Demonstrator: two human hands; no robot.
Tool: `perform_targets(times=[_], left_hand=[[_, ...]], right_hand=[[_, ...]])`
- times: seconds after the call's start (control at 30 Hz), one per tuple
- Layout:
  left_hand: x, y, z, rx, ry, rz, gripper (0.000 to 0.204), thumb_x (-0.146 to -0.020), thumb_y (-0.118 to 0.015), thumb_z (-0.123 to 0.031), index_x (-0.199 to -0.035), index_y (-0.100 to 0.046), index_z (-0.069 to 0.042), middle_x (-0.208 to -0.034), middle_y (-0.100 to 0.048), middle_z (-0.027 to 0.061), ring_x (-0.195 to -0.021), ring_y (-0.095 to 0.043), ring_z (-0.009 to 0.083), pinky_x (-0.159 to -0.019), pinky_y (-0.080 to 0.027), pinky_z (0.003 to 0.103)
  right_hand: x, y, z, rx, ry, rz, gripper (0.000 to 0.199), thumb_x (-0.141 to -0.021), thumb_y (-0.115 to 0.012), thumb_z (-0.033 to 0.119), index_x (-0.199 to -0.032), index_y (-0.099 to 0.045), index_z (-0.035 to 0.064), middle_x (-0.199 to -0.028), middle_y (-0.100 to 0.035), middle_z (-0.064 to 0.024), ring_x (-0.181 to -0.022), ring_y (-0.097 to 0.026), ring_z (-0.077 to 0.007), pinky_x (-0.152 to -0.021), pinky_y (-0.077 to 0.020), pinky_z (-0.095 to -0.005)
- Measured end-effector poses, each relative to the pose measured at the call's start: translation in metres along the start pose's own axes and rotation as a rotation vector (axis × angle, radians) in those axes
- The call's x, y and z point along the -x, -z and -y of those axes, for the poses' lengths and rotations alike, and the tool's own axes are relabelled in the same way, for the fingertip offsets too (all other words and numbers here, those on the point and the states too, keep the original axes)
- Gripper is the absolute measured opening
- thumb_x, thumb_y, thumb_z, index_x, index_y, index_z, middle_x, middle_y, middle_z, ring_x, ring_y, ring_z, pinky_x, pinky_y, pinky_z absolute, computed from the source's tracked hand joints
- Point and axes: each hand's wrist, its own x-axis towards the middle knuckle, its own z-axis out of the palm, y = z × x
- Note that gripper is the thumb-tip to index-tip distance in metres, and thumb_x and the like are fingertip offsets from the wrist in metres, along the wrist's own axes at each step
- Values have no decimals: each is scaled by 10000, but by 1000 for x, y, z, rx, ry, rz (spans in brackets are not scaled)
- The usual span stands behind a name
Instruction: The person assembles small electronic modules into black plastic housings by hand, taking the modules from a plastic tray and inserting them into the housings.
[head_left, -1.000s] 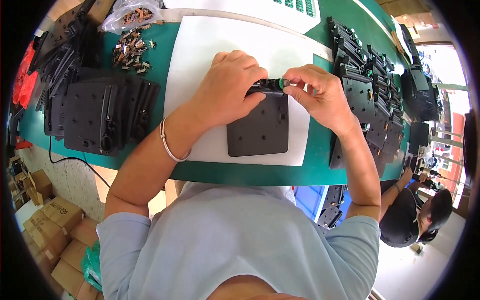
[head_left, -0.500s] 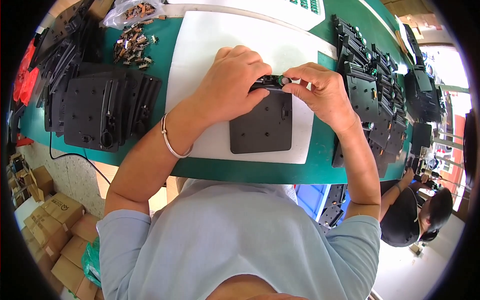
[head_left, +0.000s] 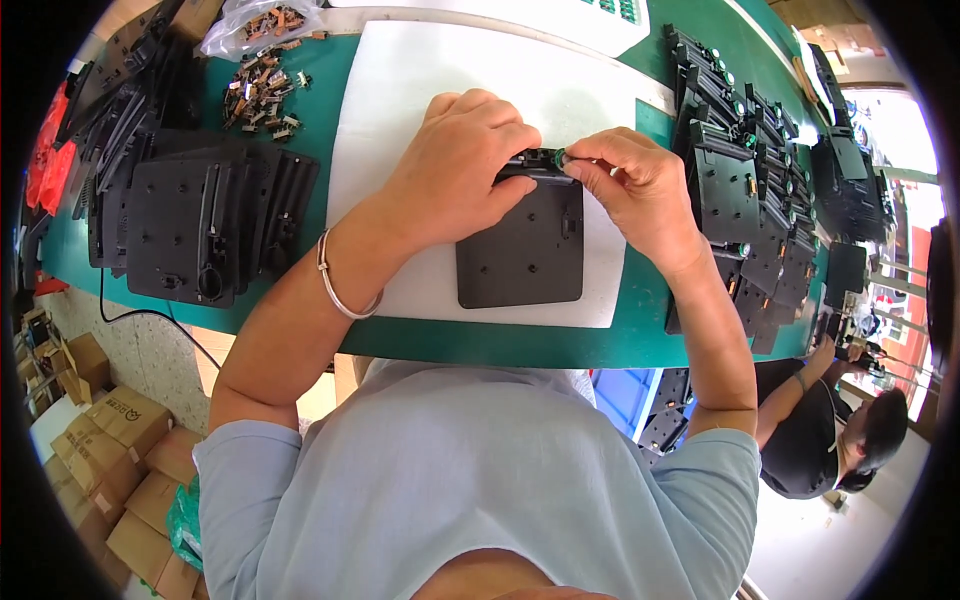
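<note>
The left hand held the black plate by its far edge; the right hand pinched its right-end green part.

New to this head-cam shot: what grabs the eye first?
Probably the two hands mid-picture: the left hand grips the far end of a black panel on a white sheet, while the right hand pinches a small green part at its far right corner. Then the stacked black panels at left and the rows of similar panels at right.
</note>
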Motion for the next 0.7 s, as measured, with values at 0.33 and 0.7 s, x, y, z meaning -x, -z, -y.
perform_targets(times=[0.33,0.7], left_hand=[[-5,5,2,-6,-39,-21,318,-743,-747,-176,-1029,-643,-83,-1002,-625,79,-1020,-566,289,-933,-394,426],[1,6,-3,54,29,1,323,-729,-745,-168,-1025,-640,-91,-1008,-603,78,-1060,-548,293,-944,-382,442]], right_hand=[[-3,1,-5,-44,36,-33,96,-828,-747,27,-921,-724,31,-823,-677,-69,-630,-572,-131,-567,-452,-267],[-25,16,10,2,79,-95,140,-858,-742,54,-993,-721,20,-857,-704,-85,-710,-629,-139,-615,-495,-266]])
